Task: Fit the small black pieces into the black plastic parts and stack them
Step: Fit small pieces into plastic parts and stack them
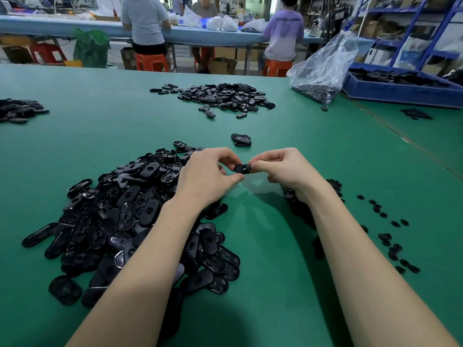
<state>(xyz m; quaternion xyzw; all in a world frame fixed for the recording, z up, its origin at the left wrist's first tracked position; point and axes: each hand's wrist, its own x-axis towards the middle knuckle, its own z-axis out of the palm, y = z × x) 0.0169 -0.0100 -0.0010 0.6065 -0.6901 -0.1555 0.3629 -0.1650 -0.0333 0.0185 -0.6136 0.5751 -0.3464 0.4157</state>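
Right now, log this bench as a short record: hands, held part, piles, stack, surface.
left hand: pinches the held part's left end
right hand: pinches its right end
held part: black plastic piece, above the table
big pile: unsorted black oval parts, under the left forearm
small pieces: scattered by the right forearm
small stack: few parts, just beyond the hands
far pile: more black parts
table: green mat
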